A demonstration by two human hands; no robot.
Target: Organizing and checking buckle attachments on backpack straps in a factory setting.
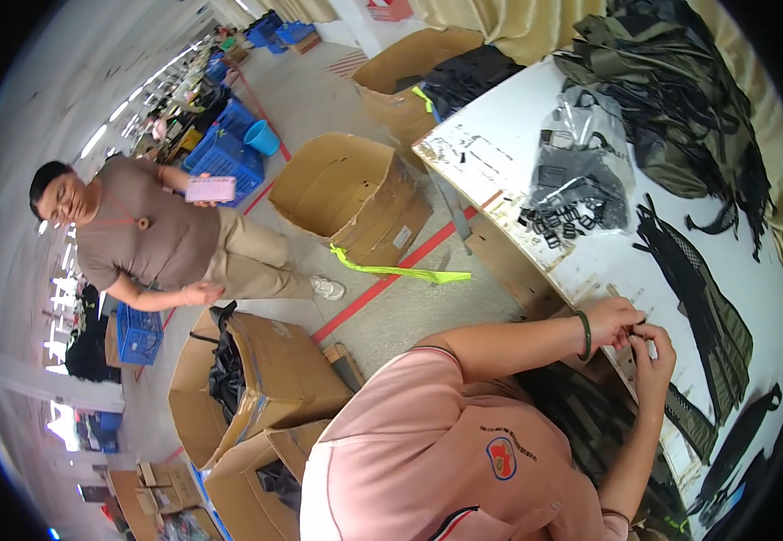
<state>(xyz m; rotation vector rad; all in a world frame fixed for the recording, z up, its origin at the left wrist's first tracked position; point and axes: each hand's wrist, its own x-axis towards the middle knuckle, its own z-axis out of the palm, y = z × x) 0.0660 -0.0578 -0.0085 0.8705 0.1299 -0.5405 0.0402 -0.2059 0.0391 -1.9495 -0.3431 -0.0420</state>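
Note:
My left hand, a green bangle at its wrist, and my right hand meet over the near edge of the white table. Both are closed in a pinch around a small dark piece, mostly hidden by the fingers. Beyond them, black plastic buckles spill from a clear plastic bag. Dark green and black padded straps with mesh lie across the table beside my hands. More dark fabric hangs below the edge, close to my body.
Olive and black fabric pieces are heaped at the table's far end. An open cardboard box stands beyond the table, with a bright yellow-green strip hanging from it. Another person stands to the left, holding a pink phone. More boxes stand nearby.

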